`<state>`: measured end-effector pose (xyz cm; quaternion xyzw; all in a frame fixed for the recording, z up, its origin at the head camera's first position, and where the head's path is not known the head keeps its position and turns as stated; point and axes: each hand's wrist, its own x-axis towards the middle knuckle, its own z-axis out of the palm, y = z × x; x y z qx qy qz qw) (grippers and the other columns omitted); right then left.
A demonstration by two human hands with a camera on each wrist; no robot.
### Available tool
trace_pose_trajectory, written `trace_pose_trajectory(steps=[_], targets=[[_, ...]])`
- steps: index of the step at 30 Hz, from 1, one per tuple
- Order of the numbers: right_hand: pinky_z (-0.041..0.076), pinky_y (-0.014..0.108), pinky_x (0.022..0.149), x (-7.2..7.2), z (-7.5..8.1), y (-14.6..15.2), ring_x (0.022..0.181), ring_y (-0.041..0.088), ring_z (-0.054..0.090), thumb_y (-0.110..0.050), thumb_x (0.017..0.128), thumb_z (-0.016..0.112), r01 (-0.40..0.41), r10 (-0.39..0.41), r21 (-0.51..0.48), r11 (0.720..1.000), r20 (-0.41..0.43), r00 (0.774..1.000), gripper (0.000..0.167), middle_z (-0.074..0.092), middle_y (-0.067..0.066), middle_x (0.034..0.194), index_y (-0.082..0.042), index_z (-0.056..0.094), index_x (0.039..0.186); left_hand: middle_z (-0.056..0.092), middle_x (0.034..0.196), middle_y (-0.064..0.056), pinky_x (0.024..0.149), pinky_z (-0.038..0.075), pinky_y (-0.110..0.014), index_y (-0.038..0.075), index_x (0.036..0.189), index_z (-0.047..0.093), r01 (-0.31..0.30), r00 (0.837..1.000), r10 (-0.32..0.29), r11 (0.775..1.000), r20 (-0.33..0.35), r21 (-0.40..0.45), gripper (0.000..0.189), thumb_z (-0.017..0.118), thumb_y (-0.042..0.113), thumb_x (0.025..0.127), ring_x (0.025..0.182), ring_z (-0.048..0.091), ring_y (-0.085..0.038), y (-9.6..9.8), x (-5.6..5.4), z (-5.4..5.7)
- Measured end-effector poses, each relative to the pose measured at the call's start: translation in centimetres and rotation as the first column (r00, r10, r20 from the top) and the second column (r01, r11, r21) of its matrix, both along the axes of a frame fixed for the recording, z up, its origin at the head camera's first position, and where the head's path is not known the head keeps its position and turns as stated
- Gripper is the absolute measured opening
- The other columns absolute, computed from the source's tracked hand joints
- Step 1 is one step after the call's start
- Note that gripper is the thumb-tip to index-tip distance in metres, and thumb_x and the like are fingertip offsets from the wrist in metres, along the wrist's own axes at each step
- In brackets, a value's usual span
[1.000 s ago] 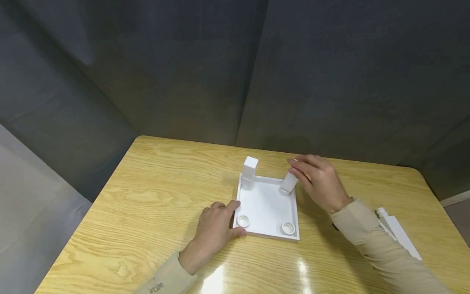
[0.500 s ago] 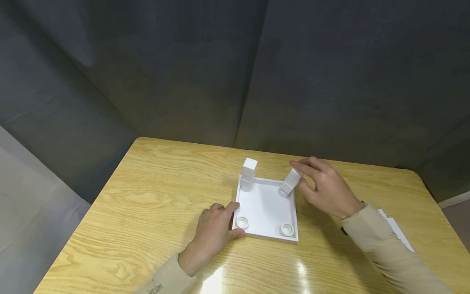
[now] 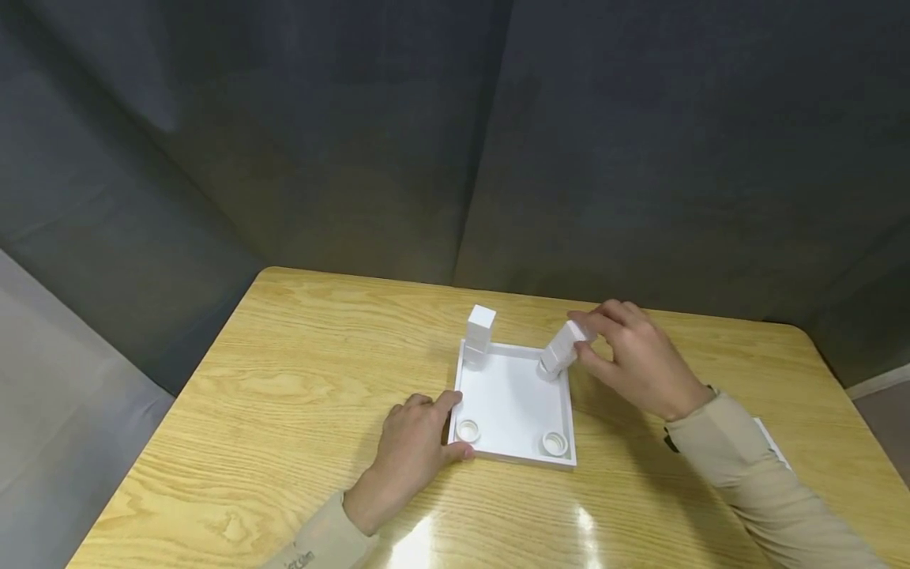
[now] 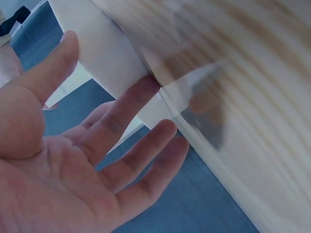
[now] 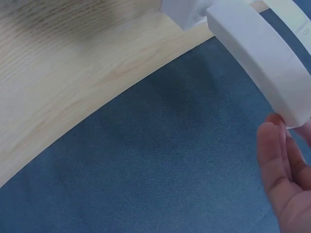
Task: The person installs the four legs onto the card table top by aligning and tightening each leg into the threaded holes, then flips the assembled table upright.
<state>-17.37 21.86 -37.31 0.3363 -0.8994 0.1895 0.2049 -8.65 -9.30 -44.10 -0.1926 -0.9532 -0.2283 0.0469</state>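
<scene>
A white square tabletop [image 3: 513, 405] like a shallow tray lies on the table, with ring-shaped sockets at its corners. My left hand [image 3: 414, 442] holds its near left corner, thumb on the near edge and forefinger on the left edge. At the back left corner a white square table leg [image 3: 479, 328] stands upright. My right hand [image 3: 643, 365] pinches the upper end of a second leg [image 3: 562, 348], which leans to the right over the back right corner. In the right wrist view, fingertips meet the end of this leg [image 5: 262, 58]. Its lower end is hidden in the socket.
The near left socket [image 3: 467, 431] and near right socket [image 3: 554, 444] show open rings. Another white piece [image 3: 773, 444] lies on the wooden table [image 3: 298, 371] at right, mostly behind the right sleeve [image 3: 732, 450]. A dark curtain [image 3: 355, 142] hangs behind the table.
My right hand has shifted slightly rightward and the leg in it leans further right, its fingers now around the upper end. The left hand stays at the tabletop corner.
</scene>
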Motion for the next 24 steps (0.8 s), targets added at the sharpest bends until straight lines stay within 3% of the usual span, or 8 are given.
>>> trace_pose_trajectory(steps=[4,8,20,24], targets=[[0.051,0.043,0.066,0.00,-0.21,-0.05,0.083,0.026,0.059,-0.006,0.088,0.088,0.034,-0.034,-0.023,0.999,-0.006,0.999,0.032,0.069,0.010,0.097,0.004,0.079,0.117,0.078,0.113,-0.022,0.086,0.062,-0.057,-0.002,0.135,0.069,-0.005,1.000,0.005,1.000,0.003,0.002,0.078,0.098,0.035,0.073,0.104,0.075,-0.042,0.01,0.00,0.01],[0.051,0.042,0.065,0.18,-0.33,-0.17,0.081,0.025,0.060,-0.009,0.088,0.091,0.070,-0.069,-0.044,0.997,0.013,0.998,0.031,0.068,0.010,0.097,0.003,0.080,0.114,0.079,0.112,-0.023,0.085,0.062,-0.056,-0.002,0.135,0.070,-0.008,1.000,0.008,1.000,0.001,0.000,0.077,0.098,0.034,0.073,0.101,0.076,-0.041,0.07,0.04,0.03],[0.050,0.040,0.062,0.48,-0.11,-0.20,0.078,0.026,0.060,-0.001,0.088,0.079,0.069,-0.068,-0.034,0.997,0.022,0.997,0.032,0.071,0.014,0.101,0.008,0.079,0.119,0.079,0.111,-0.023,0.084,0.061,-0.056,-0.002,0.135,0.070,-0.019,1.000,0.019,1.000,0.015,0.005,0.078,0.099,0.035,0.073,0.102,0.075,-0.042,0.13,0.02,0.08],[0.049,0.038,0.061,0.53,-0.20,-0.25,0.075,0.024,0.058,0.000,0.089,0.080,0.080,-0.078,-0.037,0.996,0.037,0.996,0.032,0.070,0.015,0.099,0.009,0.078,0.120,0.079,0.111,-0.022,0.084,0.061,-0.055,-0.001,0.135,0.070,-0.025,0.999,0.025,1.000,0.022,0.003,0.078,0.099,0.034,0.073,0.102,0.075,-0.040,0.18,0.01,0.10]])
